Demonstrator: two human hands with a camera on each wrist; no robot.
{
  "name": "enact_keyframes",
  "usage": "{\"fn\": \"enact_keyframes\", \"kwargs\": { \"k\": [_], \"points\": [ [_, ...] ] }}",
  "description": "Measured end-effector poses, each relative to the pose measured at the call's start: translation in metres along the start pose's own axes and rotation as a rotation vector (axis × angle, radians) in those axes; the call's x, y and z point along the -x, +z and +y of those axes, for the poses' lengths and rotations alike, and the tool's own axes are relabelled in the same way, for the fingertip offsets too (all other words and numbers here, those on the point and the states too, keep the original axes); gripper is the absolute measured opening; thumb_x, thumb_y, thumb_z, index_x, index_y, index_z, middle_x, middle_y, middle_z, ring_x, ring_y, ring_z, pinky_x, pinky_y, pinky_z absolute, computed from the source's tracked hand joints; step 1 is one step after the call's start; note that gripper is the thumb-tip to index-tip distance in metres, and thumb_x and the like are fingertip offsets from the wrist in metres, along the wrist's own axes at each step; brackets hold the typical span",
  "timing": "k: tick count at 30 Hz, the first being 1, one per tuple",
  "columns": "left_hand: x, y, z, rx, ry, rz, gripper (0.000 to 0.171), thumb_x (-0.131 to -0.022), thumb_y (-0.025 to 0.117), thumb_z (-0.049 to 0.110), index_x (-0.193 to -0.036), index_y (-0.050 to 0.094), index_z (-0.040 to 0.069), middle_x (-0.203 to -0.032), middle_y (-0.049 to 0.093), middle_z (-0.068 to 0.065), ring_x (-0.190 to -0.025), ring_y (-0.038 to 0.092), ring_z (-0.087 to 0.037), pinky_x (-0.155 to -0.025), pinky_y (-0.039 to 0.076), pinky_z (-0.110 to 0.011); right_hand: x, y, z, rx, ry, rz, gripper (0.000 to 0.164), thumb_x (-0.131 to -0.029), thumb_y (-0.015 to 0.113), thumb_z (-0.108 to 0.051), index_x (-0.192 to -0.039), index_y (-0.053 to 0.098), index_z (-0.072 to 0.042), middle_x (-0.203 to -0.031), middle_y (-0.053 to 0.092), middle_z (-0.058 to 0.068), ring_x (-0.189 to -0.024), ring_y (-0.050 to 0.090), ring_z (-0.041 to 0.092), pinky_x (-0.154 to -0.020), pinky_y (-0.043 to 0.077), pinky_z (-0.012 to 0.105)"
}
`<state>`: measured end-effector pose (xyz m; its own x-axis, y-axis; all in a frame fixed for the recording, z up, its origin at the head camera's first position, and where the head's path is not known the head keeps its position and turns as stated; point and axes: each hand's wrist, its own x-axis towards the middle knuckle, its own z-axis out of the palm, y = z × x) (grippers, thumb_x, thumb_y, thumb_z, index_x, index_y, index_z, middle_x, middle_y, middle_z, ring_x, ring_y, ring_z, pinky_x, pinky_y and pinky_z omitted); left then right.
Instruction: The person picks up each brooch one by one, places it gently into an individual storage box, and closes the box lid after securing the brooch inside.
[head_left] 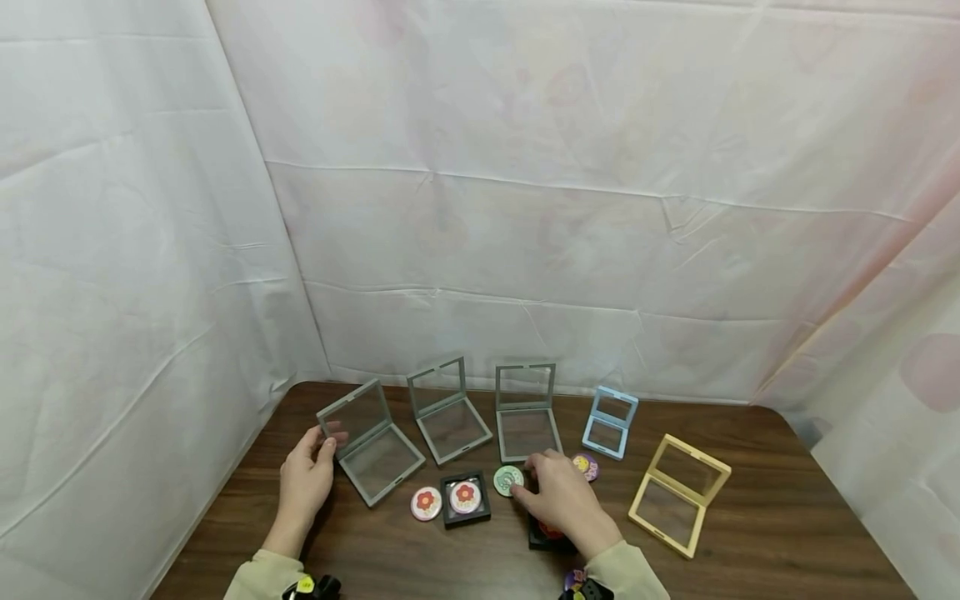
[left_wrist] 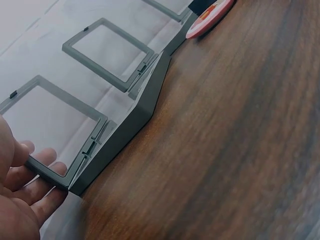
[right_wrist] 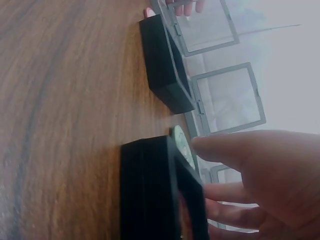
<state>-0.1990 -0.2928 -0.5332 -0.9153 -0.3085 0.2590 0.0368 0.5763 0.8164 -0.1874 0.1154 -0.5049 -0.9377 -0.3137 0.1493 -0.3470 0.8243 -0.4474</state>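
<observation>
My left hand (head_left: 307, 475) grips the raised lid's outer edge on the leftmost grey clear-film display frame (head_left: 380, 465), thumb and fingers on opposite sides in the left wrist view. My right hand (head_left: 562, 496) reaches over a black square box (head_left: 546, 545), its thumb close beside a round green badge (head_left: 508, 481); whether they touch I cannot tell. That box, partly hidden by the hand, has something red in it. Left of it, another black box (head_left: 467, 522) holds a red-flower badge (head_left: 465, 497). A matching flower badge (head_left: 426, 503) lies beside that box.
Two more grey frames (head_left: 453, 427) (head_left: 528, 433) stand open along the back. Rightward are a small blue frame (head_left: 606, 438) and a yellow frame (head_left: 671, 508), both open. Purple badges (head_left: 589, 467) lie beyond and near my right wrist. White cloth (head_left: 487, 233) hangs behind the brown table (head_left: 787, 500).
</observation>
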Motion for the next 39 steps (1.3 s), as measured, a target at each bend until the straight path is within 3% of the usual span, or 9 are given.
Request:
{"fn": "enact_keyframes", "kwargs": {
  "k": [8,13,21,31,39],
  "points": [
    [-0.002,0.0,-0.003,0.023,-0.017,0.002,0.029,-0.116,0.057,0.016,-0.141,0.069,0.011,-0.127,0.08,-0.005,-0.121,0.07,-0.026,-0.088,0.041,-0.013,-0.003,0.009,-0.002,0.032,0.003,0.015,0.037,-0.087,0.094,-0.035,-0.103,0.079,-0.005,-0.086,0.061,0.0,-0.075,0.055,0.014,-0.068,0.051,0.037],
    [-0.002,0.003,-0.006,0.046,-0.024,0.01,0.029,-0.115,0.059,0.016,-0.141,0.071,0.013,-0.125,0.081,0.0,-0.12,0.071,-0.018,-0.091,0.043,-0.011,-0.004,0.012,-0.002,0.034,0.011,0.01,0.037,-0.085,0.096,-0.032,-0.104,0.078,-0.006,-0.09,0.062,0.0,-0.079,0.058,0.015,-0.072,0.053,0.039],
    [-0.003,0.005,-0.01,0.114,-0.022,0.012,0.029,-0.114,0.061,0.013,-0.14,0.071,0.009,-0.125,0.081,-0.005,-0.114,0.073,-0.009,-0.091,0.045,-0.006,-0.007,0.013,-0.004,-0.023,0.001,-0.022,0.037,-0.085,0.096,-0.027,-0.109,0.077,-0.007,-0.095,0.066,0.002,-0.084,0.064,0.019,-0.076,0.056,0.042],
    [-0.003,0.008,-0.012,0.188,0.037,-0.015,0.029,-0.113,0.062,0.009,-0.14,0.07,0.001,-0.126,0.08,-0.011,-0.112,0.076,-0.015,-0.091,0.049,-0.007,-0.006,0.012,-0.001,-0.101,-0.056,-0.055,0.042,-0.087,0.094,-0.02,-0.122,0.075,-0.01,-0.097,0.066,0.001,-0.083,0.064,0.014,-0.073,0.054,0.038],
    [-0.002,0.006,-0.011,0.19,0.04,-0.027,0.029,-0.113,0.062,0.011,-0.139,0.07,0.002,-0.126,0.08,-0.011,-0.113,0.076,-0.015,-0.091,0.05,-0.007,-0.007,0.009,-0.001,-0.173,-0.101,-0.089,0.028,-0.089,0.09,-0.012,-0.107,0.07,-0.016,-0.091,0.065,-0.006,-0.08,0.058,0.008,-0.07,0.049,0.033]
  ]
}}
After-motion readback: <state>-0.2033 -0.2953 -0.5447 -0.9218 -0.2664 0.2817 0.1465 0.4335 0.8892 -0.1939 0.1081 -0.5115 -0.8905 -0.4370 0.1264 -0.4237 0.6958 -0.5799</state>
